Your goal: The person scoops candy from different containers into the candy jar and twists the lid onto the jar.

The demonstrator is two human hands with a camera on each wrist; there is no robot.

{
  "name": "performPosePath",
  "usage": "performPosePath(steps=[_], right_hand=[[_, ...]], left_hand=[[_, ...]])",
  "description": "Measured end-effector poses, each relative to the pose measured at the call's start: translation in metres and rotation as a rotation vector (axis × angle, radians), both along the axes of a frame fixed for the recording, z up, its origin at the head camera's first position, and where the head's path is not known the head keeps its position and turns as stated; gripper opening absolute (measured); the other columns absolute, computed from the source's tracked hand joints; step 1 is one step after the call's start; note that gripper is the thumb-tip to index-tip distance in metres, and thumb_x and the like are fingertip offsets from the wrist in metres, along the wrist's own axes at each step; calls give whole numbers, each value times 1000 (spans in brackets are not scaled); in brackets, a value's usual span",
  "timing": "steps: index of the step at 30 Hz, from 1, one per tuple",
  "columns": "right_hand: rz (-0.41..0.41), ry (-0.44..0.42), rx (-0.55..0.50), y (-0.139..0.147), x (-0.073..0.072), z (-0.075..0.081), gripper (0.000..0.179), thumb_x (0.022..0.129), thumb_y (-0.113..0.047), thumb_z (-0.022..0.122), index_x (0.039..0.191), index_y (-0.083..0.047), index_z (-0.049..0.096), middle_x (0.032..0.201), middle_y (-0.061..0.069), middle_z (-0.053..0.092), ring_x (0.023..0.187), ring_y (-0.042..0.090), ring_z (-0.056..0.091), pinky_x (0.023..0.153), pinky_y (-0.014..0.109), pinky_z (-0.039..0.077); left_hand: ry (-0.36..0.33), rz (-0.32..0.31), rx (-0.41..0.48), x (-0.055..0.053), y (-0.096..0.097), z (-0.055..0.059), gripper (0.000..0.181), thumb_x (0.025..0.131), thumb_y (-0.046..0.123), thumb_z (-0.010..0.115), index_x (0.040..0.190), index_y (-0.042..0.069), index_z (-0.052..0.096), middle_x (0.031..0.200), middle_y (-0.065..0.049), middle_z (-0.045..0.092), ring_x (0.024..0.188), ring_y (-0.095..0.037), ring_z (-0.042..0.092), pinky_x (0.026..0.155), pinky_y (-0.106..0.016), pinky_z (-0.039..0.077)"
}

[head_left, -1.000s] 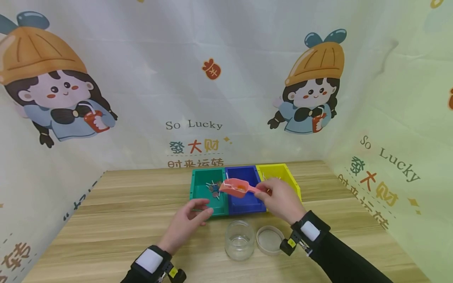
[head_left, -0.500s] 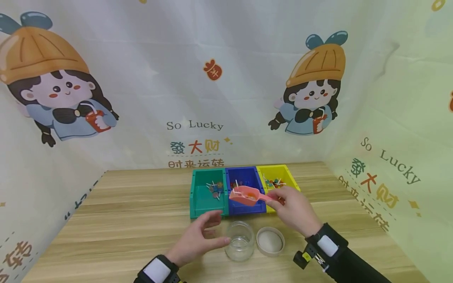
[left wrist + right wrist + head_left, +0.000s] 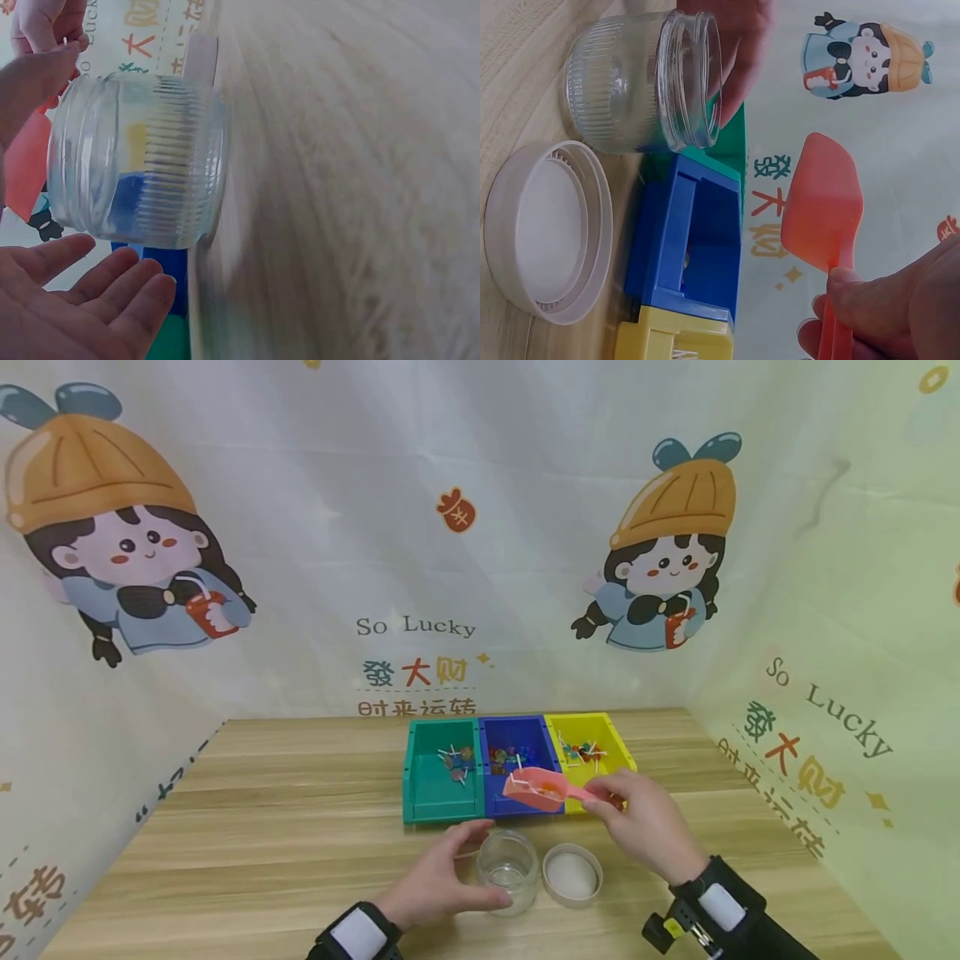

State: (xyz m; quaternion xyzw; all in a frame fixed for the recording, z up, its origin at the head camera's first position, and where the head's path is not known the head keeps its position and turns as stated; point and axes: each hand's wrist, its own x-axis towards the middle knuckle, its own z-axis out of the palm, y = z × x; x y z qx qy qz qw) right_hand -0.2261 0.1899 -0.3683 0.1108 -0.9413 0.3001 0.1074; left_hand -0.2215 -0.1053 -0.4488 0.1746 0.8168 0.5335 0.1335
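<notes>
A pink scoop [image 3: 536, 789] is gripped by its handle in my right hand [image 3: 648, 818], above the front of the blue bin. Something orange and a thin white stick show in its bowl. My left hand [image 3: 442, 881] is spread around the left side of a clear glass jar [image 3: 139, 157] with a ribbed wall and no lid on. Its fingers [image 3: 124, 289] are nearly straight; in the left wrist view they lie beside the jar, and I cannot tell whether they touch it. The jar stands upright on the table, with nothing visible inside.
A whitish round lid [image 3: 547, 232] lies right of the jar. Behind stand joined green [image 3: 427, 802], blue [image 3: 498, 806] and yellow [image 3: 621, 747] bins, each with small colourful pieces, many on white sticks. A printed cloth [image 3: 300, 527] encloses the wooden table [image 3: 247, 827].
My right hand has brought the scoop rightward and toward me from over the green and blue bins. My left hand has come right, from before the green bin to the jar, its fingers spreading.
</notes>
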Motion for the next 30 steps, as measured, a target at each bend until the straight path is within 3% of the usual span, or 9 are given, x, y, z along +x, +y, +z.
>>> performPosePath(steps=[17,30], right_hand=[[4,25,38,18,14,2,15,102,-21,79,112,-11,83,96,1,71,85,17,56,73,31,45],[-2,12,56,30,24,7,20,103,-23,78,118,-11,83,107,2,75,87,17,57,73,31,46]], left_hand=[[-8,0,5,-1,6,-3,89,87,24,96,160,5,50,159,-20,57,144,-45,57,120,-66,48],[-40,15,-1,-1,7,-3,87,86,25,97,158,5,51,158,-20,57,141,-43,59,119,-63,50]])
